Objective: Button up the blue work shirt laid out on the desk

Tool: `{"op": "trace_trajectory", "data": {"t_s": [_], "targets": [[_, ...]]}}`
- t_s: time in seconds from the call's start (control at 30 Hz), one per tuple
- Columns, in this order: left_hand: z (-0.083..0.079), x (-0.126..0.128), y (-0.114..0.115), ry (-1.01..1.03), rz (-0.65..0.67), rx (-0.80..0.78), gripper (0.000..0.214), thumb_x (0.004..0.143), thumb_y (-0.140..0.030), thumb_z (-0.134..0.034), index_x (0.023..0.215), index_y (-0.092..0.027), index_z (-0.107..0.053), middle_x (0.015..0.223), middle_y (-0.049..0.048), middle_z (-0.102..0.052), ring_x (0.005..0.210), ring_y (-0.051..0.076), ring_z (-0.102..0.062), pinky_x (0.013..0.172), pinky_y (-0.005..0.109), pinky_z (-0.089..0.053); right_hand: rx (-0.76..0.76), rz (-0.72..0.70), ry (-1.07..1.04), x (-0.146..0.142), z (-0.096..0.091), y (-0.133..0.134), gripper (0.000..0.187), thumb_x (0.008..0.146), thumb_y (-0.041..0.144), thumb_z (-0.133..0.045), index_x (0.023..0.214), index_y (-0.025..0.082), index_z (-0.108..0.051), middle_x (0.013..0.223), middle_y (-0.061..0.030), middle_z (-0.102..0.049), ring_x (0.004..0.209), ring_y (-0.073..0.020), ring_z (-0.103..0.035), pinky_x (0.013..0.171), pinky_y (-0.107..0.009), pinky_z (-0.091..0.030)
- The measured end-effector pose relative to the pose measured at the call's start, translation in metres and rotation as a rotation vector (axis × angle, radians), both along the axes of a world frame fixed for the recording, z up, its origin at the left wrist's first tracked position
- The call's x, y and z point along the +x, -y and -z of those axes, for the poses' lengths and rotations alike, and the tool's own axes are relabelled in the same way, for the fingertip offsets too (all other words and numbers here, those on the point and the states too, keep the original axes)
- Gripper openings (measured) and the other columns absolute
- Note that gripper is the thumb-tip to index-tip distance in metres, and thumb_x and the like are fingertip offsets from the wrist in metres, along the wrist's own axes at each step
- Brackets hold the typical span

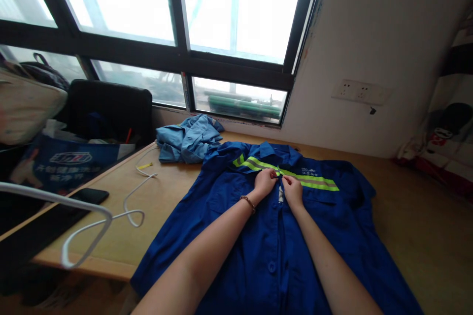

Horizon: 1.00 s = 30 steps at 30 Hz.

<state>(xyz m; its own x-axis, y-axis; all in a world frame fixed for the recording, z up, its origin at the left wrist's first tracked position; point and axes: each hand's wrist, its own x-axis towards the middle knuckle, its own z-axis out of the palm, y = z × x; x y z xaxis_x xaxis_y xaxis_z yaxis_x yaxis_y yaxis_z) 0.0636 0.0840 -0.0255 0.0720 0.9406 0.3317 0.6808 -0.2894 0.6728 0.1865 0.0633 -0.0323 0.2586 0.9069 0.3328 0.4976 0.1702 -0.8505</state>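
Shirt (221,216) of smooth blue cloth lies pinched by left hand (265,182) and right hand (293,191).

shirt (258,236): matt blue cloth, shiny stripe | table (424,226): smooth wood | hanger (125,206): white plastic

The bottom edge cuts off the blue shirt (351,226); its chest logo (309,172) is unreadable.

I log daylight from the window (240,10) at 12 o'clock, panes blown white. Room at 9 o'clock dim. Shirt (273,251) at 6 o'clock evenly lit, sharp. Edges bow; hanger (55,198) at 8 o'clock soft.
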Motion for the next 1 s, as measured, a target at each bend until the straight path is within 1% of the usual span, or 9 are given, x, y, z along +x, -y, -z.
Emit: {"op": "trace_trajectory", "data": {"t_s": [0.17,0.27,0.33,0.4,0.5,0.6,0.73,0.83,1.0], "targets": [[0.002,-0.001,-0.005,0.172,0.049,-0.002,0.008,0.065,-0.022,-0.063,0.07,-0.017,-0.064,0.064,0.0003,-0.061,0.059,0.012,-0.055,0.052,0.02,-0.035,-0.011,-0.082,-0.072,0.005,0.0,-0.003,0.027,0.067,0.035,-0.05,0.073,0.015,-0.067,0.081,-0.009,-0.067,0.081,-0.0237,-0.059,0.074,-0.032,-0.043],[0.005,-0.001,-0.008,0.346,0.112,-0.066,0.008,0.066,-0.022,-0.062,0.069,-0.015,-0.063,0.057,0.0,-0.059,0.051,0.011,-0.055,0.051,0.02,-0.039,-0.051,-0.098,-0.104,0.006,0.005,-0.008,0.031,0.065,0.038,-0.053,0.078,0.013,-0.067,0.072,-0.0069,-0.067,0.069,-0.0213,-0.06,0.064,-0.03,-0.045],[0.006,0.0,-0.01,0.473,0.134,-0.114,0.01,0.064,-0.023,-0.064,0.068,-0.014,-0.062,0.056,0.0008,-0.059,0.049,0.012,-0.056,0.049,0.021,-0.042,-0.078,-0.088,-0.123,0.006,0.008,-0.009,0.038,0.062,0.04,-0.058,0.084,0.01,-0.065,0.064,-0.0054,-0.065,0.058,-0.0193,-0.058,0.054,-0.028,-0.044],[0.006,0.0,-0.012,0.576,0.152,-0.168,0.013,0.062,-0.023,-0.067,0.066,-0.013,-0.061,0.057,0.0023,-0.06,0.05,0.013,-0.058,0.048,0.022,-0.044,-0.085,-0.058,-0.128,0.007,0.008,-0.008,0.041,0.059,0.041,-0.062,0.084,0.009,-0.065,0.06,-0.0047,-0.063,0.054,-0.0181,-0.056,0.051,-0.027,-0.043],[0.001,-0.003,-0.012,0.715,0.225,-0.32,0.017,0.059,-0.024,-0.07,0.067,-0.012,-0.06,0.059,0.0043,-0.062,0.054,0.016,-0.061,0.051,0.025,-0.048,0.008,-0.007,-0.1,0.006,0.0,-0.002,0.033,0.057,0.04,-0.065,0.074,0.012,-0.067,0.07,-0.0073,-0.065,0.062,-0.0191,-0.059,0.059,-0.028,-0.045],[-0.005,-0.01,-0.009,0.839,0.327,-0.519,0.025,0.06,-0.027,-0.071,0.077,-0.012,-0.059,0.063,0.0072,-0.064,0.061,0.02,-0.064,0.056,0.029,-0.051,0.094,-0.032,-0.152,0.005,-0.011,0.003,0.03,0.059,0.04,-0.065,0.073,0.014,-0.069,0.079,-0.0082,-0.067,0.073,-0.0206,-0.061,0.069,-0.03,-0.046],[-0.009,-0.02,-0.006,0.976,0.494,-0.679,0.03,0.062,-0.025,-0.071,0.085,-0.012,-0.056,0.072,0.0113,-0.066,0.073,0.023,-0.065,0.069,0.033,-0.052,-0.028,-0.111,-0.401,0.006,-0.014,0.003,0.038,0.057,0.043,-0.067,0.082,0.015,-0.07,0.082,-0.007,-0.068,0.08,-0.0228,-0.062,0.073,-0.031,-0.046],[-0.008,-0.023,-0.005,1.044,0.538,-0.676,0.028,0.062,-0.02,-0.072,0.081,-0.012,-0.054,0.075,0.0111,-0.066,0.076,0.022,-0.065,0.075,0.034,-0.051,-0.095,-0.177,-0.454,0.008,-0.006,-0.001,0.039,0.057,0.044,-0.067,0.083,0.015,-0.07,0.081,-0.0065,-0.069,0.08,-0.0238,-0.062,0.073,-0.033,-0.047],[-0.008,-0.018,-0.003,1.029,0.456,-0.616,0.023,0.065,-0.021,-0.069,0.081,-0.012,-0.055,0.075,0.0101,-0.066,0.073,0.02,-0.065,0.072,0.031,-0.052,-0.08,-0.198,-0.468,0.01,0.001,-0.005,0.038,0.057,0.043,-0.067,0.083,0.015,-0.07,0.082,-0.0069,-0.069,0.081,-0.0242,-0.062,0.076,-0.034,-0.046]]}}
